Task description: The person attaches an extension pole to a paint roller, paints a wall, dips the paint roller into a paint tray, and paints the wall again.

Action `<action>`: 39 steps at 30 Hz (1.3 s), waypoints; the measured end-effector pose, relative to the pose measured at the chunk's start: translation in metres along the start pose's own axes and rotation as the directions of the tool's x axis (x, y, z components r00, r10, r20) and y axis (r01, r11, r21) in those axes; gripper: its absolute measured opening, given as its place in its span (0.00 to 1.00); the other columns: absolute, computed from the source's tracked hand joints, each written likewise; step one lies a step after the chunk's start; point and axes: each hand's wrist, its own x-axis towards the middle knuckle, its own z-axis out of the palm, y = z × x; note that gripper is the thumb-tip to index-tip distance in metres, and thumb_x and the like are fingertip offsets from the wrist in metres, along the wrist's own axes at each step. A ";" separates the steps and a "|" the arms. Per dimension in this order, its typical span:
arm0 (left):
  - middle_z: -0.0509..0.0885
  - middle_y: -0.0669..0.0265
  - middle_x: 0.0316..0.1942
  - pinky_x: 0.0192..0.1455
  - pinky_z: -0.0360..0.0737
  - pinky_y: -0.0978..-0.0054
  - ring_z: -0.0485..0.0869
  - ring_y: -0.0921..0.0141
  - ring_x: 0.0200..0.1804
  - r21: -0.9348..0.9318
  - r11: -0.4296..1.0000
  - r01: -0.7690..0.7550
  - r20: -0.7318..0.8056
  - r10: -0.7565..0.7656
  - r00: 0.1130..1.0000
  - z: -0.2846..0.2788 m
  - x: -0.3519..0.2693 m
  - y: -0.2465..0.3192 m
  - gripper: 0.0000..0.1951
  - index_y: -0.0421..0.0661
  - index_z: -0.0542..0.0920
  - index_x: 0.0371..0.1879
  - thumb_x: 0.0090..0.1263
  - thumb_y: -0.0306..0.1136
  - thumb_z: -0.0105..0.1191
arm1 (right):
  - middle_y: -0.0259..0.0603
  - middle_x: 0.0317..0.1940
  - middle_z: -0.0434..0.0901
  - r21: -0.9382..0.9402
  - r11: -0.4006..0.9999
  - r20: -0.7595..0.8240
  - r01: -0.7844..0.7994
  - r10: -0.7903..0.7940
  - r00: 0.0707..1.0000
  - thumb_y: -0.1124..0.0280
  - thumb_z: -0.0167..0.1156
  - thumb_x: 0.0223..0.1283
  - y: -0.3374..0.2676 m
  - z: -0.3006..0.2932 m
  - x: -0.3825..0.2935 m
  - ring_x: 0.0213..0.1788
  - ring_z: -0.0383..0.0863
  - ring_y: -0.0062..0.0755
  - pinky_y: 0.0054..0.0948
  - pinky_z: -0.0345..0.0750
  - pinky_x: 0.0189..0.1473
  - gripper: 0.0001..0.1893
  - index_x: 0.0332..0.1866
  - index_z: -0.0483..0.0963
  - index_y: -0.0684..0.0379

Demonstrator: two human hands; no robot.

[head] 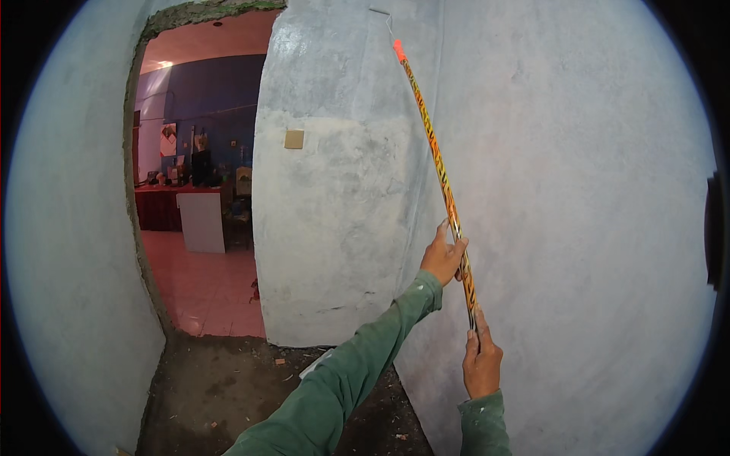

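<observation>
A paint roller on a thin wire frame touches or is very near the upper part of the grey-white wall. Its orange socket sits at the top of a long yellow and orange patterned extension pole, which slants down to the right. Around the pole's lower part my left hand is closed, its sleeve green and paint-flecked. Lower down, my right hand holds the pole near its bottom end.
A rough-edged doorway at left opens on a room with a red-topped counter. A beige square plate is on the wall. Another pale wall stands at right. Small debris lies on the dark floor, with a white object beside my left sleeve.
</observation>
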 end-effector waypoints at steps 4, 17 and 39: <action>0.78 0.65 0.18 0.18 0.73 0.75 0.76 0.74 0.15 -0.060 0.998 0.037 0.021 -0.035 0.999 0.002 -0.021 0.003 0.37 0.34 0.47 0.73 0.74 0.38 0.51 | 0.54 0.20 0.70 0.020 1.000 0.014 -0.009 0.009 1.000 0.81 0.52 0.65 0.004 -0.005 -0.015 0.20 0.66 0.43 0.34 0.69 0.28 0.25 0.68 0.67 0.59; 0.77 0.67 0.19 0.20 0.72 0.76 0.76 0.76 0.17 -0.082 0.976 0.200 0.079 -0.194 0.978 0.012 -0.078 -0.019 0.37 0.39 0.44 0.75 0.76 0.39 0.50 | 0.46 0.20 0.69 -0.015 0.999 0.111 -0.040 0.041 0.993 0.82 0.50 0.65 0.023 -0.016 -0.062 0.19 0.65 0.28 0.29 0.66 0.24 0.25 0.69 0.66 0.64; 0.84 0.60 0.25 0.19 0.74 0.76 0.77 0.75 0.17 -0.118 0.913 0.391 -0.016 -0.396 0.918 0.008 -0.150 -0.071 0.37 0.34 0.51 0.72 0.71 0.37 0.56 | 0.61 0.42 0.82 -0.281 0.933 0.206 -0.227 0.289 0.935 0.65 0.52 0.70 0.088 -0.030 -0.243 0.43 0.81 0.60 0.46 0.78 0.47 0.18 0.59 0.75 0.61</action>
